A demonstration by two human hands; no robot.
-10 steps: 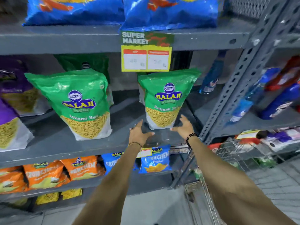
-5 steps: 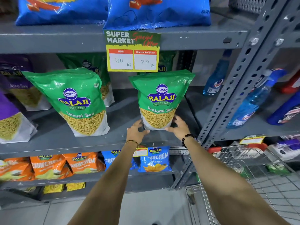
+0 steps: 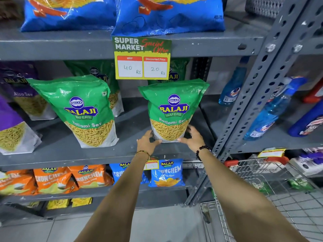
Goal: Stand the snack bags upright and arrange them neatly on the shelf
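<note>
A green Ratlami Sev bag [image 3: 173, 109] stands upright on the grey middle shelf [image 3: 122, 154], right of centre. My left hand [image 3: 146, 142] grips its lower left corner and my right hand [image 3: 192, 137] grips its lower right corner. A second green Ratlami Sev bag [image 3: 82, 110] stands to the left, leaning slightly left. Two more green bags [image 3: 97, 74] stand behind them, partly hidden by a price sign. Purple Aloo Sev bags [image 3: 15, 119] fill the shelf's left end.
A yellow price sign [image 3: 142, 58] hangs from the shelf above, which holds blue chip bags [image 3: 167, 16]. Orange and blue Crunchem bags [image 3: 83, 177] sit on the lower shelf. A grey upright post [image 3: 251, 95] separates blue spray bottles [image 3: 272, 112]. A wire trolley [image 3: 272, 194] stands at bottom right.
Both hands have closed in from the shelf edge onto the right green bag's bottom corners. The bag now stands straighter and a little further forward.
</note>
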